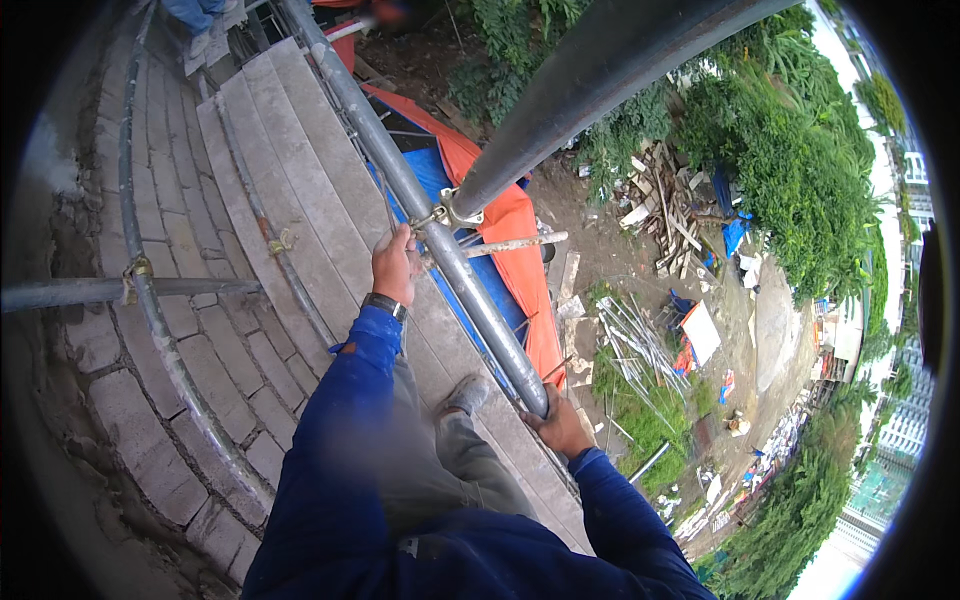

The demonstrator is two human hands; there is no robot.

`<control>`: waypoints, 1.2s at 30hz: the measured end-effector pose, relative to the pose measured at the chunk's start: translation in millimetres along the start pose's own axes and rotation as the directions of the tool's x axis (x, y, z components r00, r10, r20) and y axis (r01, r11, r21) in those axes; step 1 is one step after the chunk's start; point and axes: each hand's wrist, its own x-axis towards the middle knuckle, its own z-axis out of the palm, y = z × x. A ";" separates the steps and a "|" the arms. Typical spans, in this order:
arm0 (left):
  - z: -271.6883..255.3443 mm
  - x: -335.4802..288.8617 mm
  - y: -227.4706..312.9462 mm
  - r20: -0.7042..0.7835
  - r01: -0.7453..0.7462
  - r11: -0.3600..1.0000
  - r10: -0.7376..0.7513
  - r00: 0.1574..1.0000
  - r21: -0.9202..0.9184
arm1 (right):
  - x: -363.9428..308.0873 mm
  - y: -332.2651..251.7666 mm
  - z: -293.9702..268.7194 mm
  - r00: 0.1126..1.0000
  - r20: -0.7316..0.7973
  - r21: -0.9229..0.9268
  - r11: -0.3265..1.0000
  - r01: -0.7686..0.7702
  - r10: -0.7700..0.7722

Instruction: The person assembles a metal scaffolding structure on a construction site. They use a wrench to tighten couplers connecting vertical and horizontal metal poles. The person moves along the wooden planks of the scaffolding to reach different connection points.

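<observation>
A grey metal scaffold pipe [455,265] runs diagonally along the outer edge of the plank walkway. My right hand [565,428] is wrapped round its near end. My left hand [394,268], with a dark watch [385,305] on the wrist, is closed beside the pipe near a scaffold clamp [455,210]. From its fingers a thin dark rod [383,198] seems to stick out; its kind I cannot make out. At the clamp, the pipe meets a thick upright scaffold pole [590,100]. A shorter pale pipe [510,243] crosses just below the clamp.
My shoe [466,393] stands on the walkway planks [300,160]. To the left, another rail [165,345] and a pole [70,293] border a block wall [215,370]. Orange sheeting [520,230] hangs outside; far below lie scrap timber [665,205] and pipes [640,355]. Another person's legs [195,20] show at top left.
</observation>
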 end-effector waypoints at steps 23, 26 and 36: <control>-2.6 2.9 -10.5 -0.047 -0.027 0.999 0.026 0.999 -0.038 | 1.1 4.1 1.6 1.000 0.008 -0.003 1.000 -0.002 0.002; -2.5 5.8 -4.7 0.009 0.079 0.987 -0.079 0.997 -0.139 | 1.7 8.0 2.8 1.000 0.007 -0.005 1.000 0.003 -0.003; 6.2 -7.2 2.6 -0.027 -0.033 0.998 0.032 0.999 -0.055 | 0.7 -2.6 -1.8 0.999 0.020 -0.027 0.999 -0.036 0.037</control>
